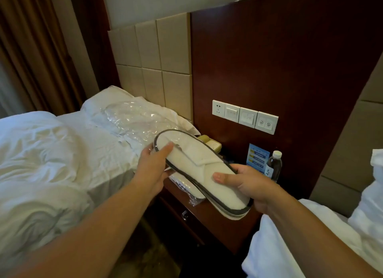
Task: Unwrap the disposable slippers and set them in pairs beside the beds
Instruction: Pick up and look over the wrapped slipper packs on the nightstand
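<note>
A pair of white disposable slippers with grey edging, stacked flat together, is held in the air above the nightstand. My left hand grips the far end, thumb on top. My right hand holds the near end, thumb pressed on the upper face. An empty clear plastic wrapper lies crumpled on the left bed's pillow. Another white slipper pack in clear plastic lies on the nightstand under the held pair.
A dark wooden nightstand stands between the left bed and the right bed. On it stand a water bottle, a blue card and a telephone. Wall switches sit above. Dark floor shows below.
</note>
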{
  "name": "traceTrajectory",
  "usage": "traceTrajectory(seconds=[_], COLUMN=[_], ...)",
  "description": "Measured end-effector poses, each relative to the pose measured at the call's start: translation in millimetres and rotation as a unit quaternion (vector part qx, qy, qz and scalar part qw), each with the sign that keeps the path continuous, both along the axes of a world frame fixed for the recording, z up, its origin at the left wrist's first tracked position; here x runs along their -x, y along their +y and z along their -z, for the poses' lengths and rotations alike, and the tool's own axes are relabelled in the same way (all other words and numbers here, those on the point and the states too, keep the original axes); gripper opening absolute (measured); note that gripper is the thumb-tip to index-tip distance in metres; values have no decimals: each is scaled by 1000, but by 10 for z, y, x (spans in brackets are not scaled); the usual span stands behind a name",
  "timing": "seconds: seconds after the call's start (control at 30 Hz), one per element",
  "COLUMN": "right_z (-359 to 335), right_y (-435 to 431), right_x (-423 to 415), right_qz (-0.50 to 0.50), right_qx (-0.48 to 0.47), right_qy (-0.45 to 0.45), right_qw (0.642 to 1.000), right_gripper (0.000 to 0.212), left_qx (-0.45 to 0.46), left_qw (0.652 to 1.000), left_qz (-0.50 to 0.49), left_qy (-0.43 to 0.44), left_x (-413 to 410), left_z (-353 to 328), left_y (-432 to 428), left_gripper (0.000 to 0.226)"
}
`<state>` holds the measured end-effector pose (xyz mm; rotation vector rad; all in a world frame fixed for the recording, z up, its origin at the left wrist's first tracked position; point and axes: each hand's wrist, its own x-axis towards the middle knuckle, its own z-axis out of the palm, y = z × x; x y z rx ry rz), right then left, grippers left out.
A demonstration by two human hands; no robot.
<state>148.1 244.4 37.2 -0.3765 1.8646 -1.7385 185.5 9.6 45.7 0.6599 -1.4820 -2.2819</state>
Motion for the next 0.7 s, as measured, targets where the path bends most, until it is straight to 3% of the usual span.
traceTrajectory(seconds=[0.27,0.4,0.53,0.7], right_z=[144,266,416,596], right_y=[697,1051,1100,917], right_x=[208,309,378,484], right_qz=[3,41,72,98], right_qx=[-46,8,79,125], right_qy=[-94,-186,-211,-203], right_qw=[994,982,972,966], right_gripper=[53,44,39,35], left_qx=[21,32,81,124], left_qw=[998,996,983,927], left_qz=[-45,-27,94,272], left_qy=[-40,-75,-134,-226], left_x=[397,569,716,799], left_z=[348,719,1075,1400], left_y=[-121,23,356,747], left_gripper=[50,53,57,55])
